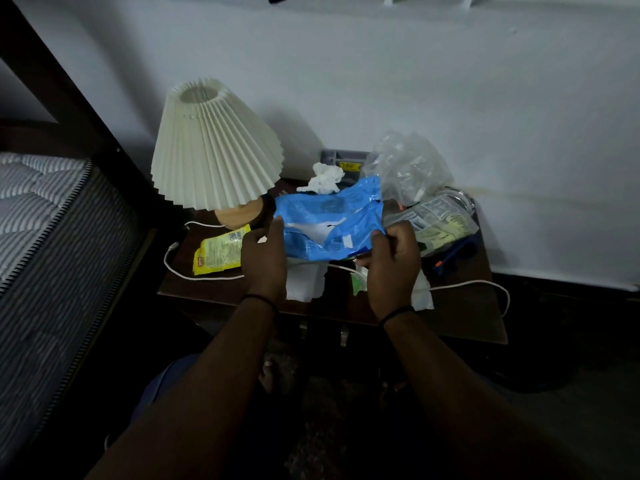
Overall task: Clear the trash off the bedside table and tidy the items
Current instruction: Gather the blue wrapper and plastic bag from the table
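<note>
Right of the lamp (214,147), left hand (265,261) and right hand (394,265) grasp the blue wrapper's (329,220) edges; light, crinkly, probably slippery.

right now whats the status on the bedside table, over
Left hand and right hand grip blue wrapper. Yellow packet, tissue, clear bags remain. Cord underneath.

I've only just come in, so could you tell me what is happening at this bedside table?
A person is holding a blue wrapper above the bedside table, left hand and right hand gripping opposite ends. A yellow packet, crumpled tissue, clear plastic bags and a lamp remain on it.
</note>
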Motion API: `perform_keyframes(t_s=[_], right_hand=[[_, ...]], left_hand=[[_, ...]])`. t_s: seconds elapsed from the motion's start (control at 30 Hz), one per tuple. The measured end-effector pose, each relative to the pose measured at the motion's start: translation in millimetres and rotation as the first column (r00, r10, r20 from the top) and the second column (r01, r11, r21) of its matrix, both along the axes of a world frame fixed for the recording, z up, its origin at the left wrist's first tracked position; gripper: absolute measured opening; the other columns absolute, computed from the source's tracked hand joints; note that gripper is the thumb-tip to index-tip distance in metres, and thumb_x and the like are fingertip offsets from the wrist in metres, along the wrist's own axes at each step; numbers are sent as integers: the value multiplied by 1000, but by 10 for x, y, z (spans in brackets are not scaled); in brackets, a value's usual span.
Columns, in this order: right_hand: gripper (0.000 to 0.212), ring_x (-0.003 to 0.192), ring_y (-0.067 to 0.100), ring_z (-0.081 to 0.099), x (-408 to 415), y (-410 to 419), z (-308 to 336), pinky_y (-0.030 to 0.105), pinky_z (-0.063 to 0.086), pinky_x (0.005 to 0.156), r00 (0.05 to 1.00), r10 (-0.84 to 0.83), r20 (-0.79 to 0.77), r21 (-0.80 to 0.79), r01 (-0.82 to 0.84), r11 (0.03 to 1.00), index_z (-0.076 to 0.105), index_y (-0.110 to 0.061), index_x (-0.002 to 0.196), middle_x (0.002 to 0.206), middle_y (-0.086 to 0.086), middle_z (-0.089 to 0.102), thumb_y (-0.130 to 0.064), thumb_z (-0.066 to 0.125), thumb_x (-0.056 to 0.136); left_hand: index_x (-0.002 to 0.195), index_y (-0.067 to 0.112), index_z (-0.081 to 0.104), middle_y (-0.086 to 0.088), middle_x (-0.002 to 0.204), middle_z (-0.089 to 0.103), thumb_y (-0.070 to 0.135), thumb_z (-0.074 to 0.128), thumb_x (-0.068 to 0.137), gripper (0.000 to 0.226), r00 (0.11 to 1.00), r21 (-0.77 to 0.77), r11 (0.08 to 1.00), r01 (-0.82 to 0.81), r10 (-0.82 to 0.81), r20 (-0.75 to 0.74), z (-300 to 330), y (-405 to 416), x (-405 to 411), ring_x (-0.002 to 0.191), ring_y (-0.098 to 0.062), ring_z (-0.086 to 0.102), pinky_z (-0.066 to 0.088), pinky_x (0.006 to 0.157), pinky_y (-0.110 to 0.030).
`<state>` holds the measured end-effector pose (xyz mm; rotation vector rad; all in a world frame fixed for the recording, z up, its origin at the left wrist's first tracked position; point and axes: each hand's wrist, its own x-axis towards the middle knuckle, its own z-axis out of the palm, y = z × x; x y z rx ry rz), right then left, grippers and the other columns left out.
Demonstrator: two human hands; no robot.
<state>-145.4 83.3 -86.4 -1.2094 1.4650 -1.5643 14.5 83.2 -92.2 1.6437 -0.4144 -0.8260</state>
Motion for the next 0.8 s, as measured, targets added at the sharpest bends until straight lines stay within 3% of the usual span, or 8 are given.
perform_keyframes(t_s=[0.07,0.17,0.3,0.4,0.5,0.6,0.73,0.8], right_hand=[[18,62,46,54,3,3,24,50,48,53,1000,-27,-3,-11,27,1000,44,-5,75,71,24,49,-16,54,85],[13,64,15,48,-18,4,74,31,41,59,994,-70,-81,-104,61,993,46,-9,70,68,7,48,-13,53,80],[10,92,14,61,-23,24,90,27,50,79,970,-16,-245,-290,-58,955,56,-1,77,99,6,66,-11,53,78],[7,96,13,65,32,63,42,30,55,81,912,82,-403,-292,-213,932,56,-6,84,112,7,69,-13,56,82],[7,115,2,58,95,87,-23,31,53,94,847,218,-486,-254,-375,892,57,-10,93,128,4,65,-16,55,89],[18,126,12,55,142,88,-68,46,46,105,794,303,-527,-207,-466,860,57,-12,109,129,2,64,-16,52,92],[14,112,23,64,178,81,-55,25,34,114,735,387,-556,-158,-551,820,58,-11,91,111,9,71,-14,44,92],[20,97,19,67,178,100,-44,25,44,104,765,421,-488,-161,-552,818,59,-9,83,96,7,71,-14,42,92]], left_hand=[[102,2,67,-5,95,65,45,68,86,47,997,6,998,61,-62,37,-13,-9,-9,86,-15,58,46,68,-26],[79,12,67,1,79,64,35,74,83,24,994,37,994,107,-106,-9,2,-10,-15,78,-18,60,50,64,-33],[62,20,61,1,68,63,27,76,82,27,990,-31,990,138,-138,20,19,25,-58,69,-17,61,52,56,-32],[55,17,55,0,59,55,22,74,84,35,980,-81,977,196,-194,29,39,29,-145,59,-14,53,46,59,-32],[62,9,55,-3,61,57,17,69,89,32,956,-143,949,281,-290,-51,103,55,-234,58,-13,53,44,61,-30],[101,-11,65,-27,102,69,31,63,93,44,907,-221,920,324,-368,-203,192,90,-242,96,-40,67,51,89,-52],[121,-1,65,-25,122,66,43,68,81,60,802,-243,879,411,-475,-363,240,106,-176,117,-43,61,46,104,-56],[120,-1,66,-24,122,67,35,72,79,55,754,-210,866,453,-498,-429,227,98,-149,115,-41,63,49,101,-54]])
